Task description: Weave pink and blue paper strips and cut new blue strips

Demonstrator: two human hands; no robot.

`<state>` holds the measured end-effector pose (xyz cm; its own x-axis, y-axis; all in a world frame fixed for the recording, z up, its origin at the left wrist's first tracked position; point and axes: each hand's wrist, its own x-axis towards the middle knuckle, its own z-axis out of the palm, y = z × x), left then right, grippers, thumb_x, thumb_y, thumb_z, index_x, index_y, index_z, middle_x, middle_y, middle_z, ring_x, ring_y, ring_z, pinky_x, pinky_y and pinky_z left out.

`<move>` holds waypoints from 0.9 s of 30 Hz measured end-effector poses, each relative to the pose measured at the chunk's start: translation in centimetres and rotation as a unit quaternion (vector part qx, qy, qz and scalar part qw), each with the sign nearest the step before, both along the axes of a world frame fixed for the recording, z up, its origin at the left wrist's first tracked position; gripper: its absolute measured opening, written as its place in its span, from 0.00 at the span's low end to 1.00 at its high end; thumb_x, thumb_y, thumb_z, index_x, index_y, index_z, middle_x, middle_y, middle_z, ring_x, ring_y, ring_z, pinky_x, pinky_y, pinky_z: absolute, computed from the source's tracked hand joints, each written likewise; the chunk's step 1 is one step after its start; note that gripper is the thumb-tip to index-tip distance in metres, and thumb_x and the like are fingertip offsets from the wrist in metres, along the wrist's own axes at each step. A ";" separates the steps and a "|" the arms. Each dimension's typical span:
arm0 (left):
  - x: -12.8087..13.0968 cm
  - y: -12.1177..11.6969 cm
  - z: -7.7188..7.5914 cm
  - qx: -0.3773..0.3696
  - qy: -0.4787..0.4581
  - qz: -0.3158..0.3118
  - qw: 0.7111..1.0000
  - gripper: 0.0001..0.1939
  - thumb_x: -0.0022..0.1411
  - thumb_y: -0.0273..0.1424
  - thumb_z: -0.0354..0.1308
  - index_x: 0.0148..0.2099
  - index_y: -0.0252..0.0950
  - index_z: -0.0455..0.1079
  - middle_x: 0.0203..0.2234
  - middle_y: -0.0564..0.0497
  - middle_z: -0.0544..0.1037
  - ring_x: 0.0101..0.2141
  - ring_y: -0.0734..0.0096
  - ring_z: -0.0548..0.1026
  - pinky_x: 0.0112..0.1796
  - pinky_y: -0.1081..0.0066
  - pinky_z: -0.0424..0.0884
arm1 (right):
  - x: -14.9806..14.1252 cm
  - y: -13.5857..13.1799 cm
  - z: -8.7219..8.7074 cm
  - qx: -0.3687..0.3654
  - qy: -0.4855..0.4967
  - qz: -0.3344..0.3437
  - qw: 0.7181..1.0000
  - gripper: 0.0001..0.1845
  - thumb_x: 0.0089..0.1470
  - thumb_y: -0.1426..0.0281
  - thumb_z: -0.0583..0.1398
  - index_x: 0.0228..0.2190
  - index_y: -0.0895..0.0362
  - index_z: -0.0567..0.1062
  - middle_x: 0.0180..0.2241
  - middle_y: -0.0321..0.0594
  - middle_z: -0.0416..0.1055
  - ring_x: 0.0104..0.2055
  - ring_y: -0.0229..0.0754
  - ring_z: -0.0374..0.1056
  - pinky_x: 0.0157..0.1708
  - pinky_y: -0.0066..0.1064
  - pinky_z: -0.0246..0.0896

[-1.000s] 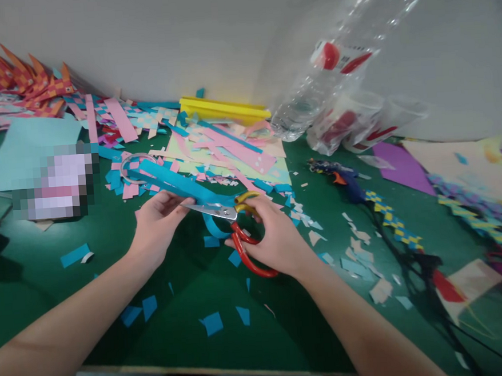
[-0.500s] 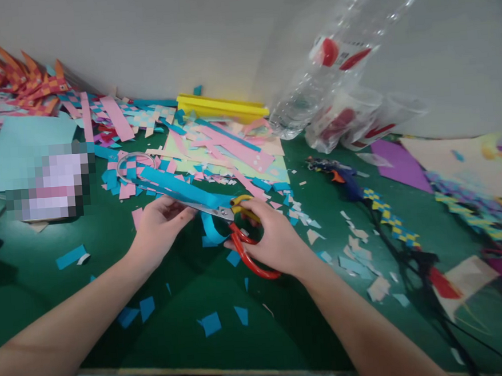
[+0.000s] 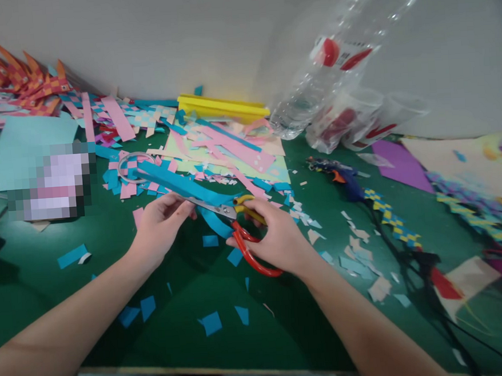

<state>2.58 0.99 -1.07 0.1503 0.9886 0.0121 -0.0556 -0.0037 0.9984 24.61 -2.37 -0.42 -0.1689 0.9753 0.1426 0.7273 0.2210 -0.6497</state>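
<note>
My right hand [image 3: 275, 235] is closed around a pair of scissors [image 3: 256, 255] with one red and one yellow handle loop. The blades point left along a long blue paper strip [image 3: 177, 184]. Part of the strip curls down below the blades. My left hand [image 3: 162, 220] pinches the strip between thumb and fingers, close to the blade tips, which its fingers partly hide. The strip's far end reaches over a clear tape-like ring [image 3: 135, 167] among pink and blue paper scraps.
Blue scraps [image 3: 211, 323] dot the green table [image 3: 180, 353]. A yellow holder [image 3: 223, 107] and paper strips lie by the wall. To the right are a plastic bottle [image 3: 301, 104], plastic cups [image 3: 366, 117] and a blue glue gun [image 3: 345, 184] with a dark cable. A blurred-out object [image 3: 57, 184] lies left.
The scissors and right hand have shifted slightly right, and the blades look closer together. The curled part of the strip below them hangs differently. My left hand stays nearly in place.
</note>
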 end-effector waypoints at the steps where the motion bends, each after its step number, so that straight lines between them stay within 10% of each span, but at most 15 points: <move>1: 0.0 0.0 0.0 0.003 0.002 -0.001 1.000 0.09 0.58 0.36 0.61 0.33 0.35 0.73 0.26 0.54 0.75 0.30 0.73 0.72 0.36 0.73 0.66 | 0.0 0.0 0.1 -0.002 0.000 0.000 1.000 0.31 0.40 0.59 0.67 0.45 0.60 0.70 0.46 0.53 0.72 0.46 0.55 0.72 0.42 0.45 0.72; 27: -0.1 -0.1 0.3 -0.006 0.051 0.022 0.998 0.14 0.57 0.41 0.61 0.30 0.35 0.73 0.25 0.53 0.76 0.30 0.71 0.71 0.35 0.72 0.65 | 0.0 0.1 0.7 -0.070 0.055 -0.008 0.996 0.26 0.37 0.60 0.68 0.40 0.58 0.74 0.39 0.47 0.74 0.38 0.49 0.73 0.35 0.42 0.72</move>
